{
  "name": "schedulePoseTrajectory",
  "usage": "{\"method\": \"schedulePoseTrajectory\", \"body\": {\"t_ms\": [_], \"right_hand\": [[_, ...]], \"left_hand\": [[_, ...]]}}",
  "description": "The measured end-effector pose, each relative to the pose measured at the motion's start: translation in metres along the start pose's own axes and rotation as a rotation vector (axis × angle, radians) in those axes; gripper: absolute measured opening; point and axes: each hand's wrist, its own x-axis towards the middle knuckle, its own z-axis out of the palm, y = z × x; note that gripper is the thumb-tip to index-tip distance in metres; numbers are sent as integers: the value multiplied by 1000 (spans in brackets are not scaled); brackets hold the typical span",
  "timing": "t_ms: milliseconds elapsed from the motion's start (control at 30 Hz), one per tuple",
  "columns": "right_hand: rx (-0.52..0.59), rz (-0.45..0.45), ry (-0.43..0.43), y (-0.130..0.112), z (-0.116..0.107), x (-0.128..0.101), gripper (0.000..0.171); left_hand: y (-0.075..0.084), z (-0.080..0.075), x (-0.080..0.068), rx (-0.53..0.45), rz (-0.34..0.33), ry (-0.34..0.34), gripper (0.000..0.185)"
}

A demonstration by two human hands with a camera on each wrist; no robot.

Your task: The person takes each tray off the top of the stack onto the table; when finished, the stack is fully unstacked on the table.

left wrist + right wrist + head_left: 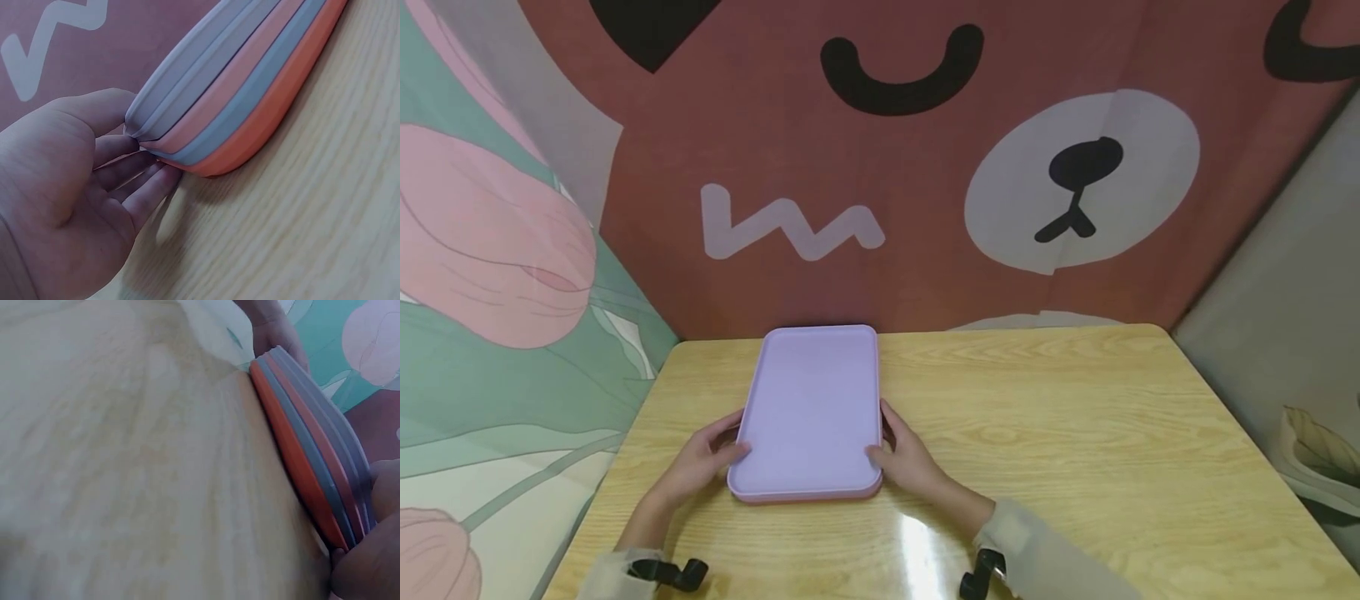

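A stack of several shallow rectangular trays (808, 408) lies on the table, a light purple one on top. In the left wrist view the stacked trays (231, 81) show layers of purple, pink, grey-blue and, lowest against the wood, orange. My left hand (696, 458) holds the stack's left side near the front corner, thumb at the top rim and fingers along the layered edges. On the opposite side my right hand (913, 458) grips the stack, its thumb over the top rim. The right wrist view shows part of the right hand (369, 556) at the stack's near end.
The wooden table (1037, 433) extends to the right of the trays. Behind it hangs a reddish-brown cloth (925, 175) with a cartoon bear face, and a floral cloth (497, 375) hangs at the left. A beige object (1318, 450) sits beyond the table's right edge.
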Motion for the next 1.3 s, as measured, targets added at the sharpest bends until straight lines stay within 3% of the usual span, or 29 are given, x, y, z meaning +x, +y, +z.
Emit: {"method": "schedulePoseTrajectory", "body": {"t_ms": [100, 400, 600, 800, 1100, 1300], "right_hand": [[-14, -41, -8, 0, 0, -1, 80], [-13, -46, -31, -4, -4, -5, 81], [0, -27, -67, -5, -13, -12, 84], [-21, -9, -85, -7, -29, -23, 83], [-66, -14, -89, -4, -57, -37, 84], [-55, 9, -73, -3, -73, -49, 82]], "left_hand": [[2, 0, 0, 8, -5, 9, 66], [4, 7, 2, -23, 67, 26, 60], [7, 14, 1, -24, 48, 11, 60], [13, 28, 3, -64, 66, -30, 62], [26, 53, 11, -79, 9, -79, 65], [36, 69, 16, -90, 20, -98, 64]]}}
